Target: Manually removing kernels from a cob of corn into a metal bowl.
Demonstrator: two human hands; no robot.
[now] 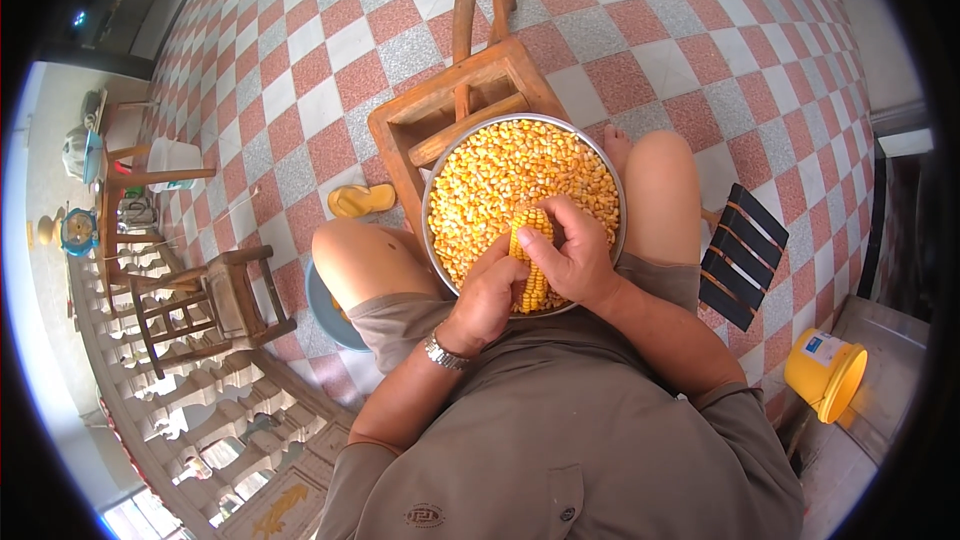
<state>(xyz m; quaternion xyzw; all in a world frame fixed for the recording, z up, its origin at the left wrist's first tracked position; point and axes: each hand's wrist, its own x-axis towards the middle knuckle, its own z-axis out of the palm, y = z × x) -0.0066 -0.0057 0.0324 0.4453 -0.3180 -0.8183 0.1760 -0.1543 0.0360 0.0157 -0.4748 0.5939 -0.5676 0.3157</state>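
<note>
Both my hands grip one ear of dried yellow corn (535,281) above a round metal basin. My left hand (489,292), with a metal-band watch on the wrist, holds its left side. The fingers of my right hand (574,255) wrap its right side, the thumb lying across the kernels. Loose corn kernels (517,165) fill the metal basin (616,165) between my knees. Behind and partly under the basin is a wooden frame (442,101) with an open slot and a curved wooden piece rising from it. My hands hide part of the ear.
A blue basin (330,319) is partly hidden beside my left leg, near a yellow slipper (361,200). Wooden stools (238,300) stand at the left by a balustrade. On the right are a black slatted seat (742,255) and a yellow bucket (825,375).
</note>
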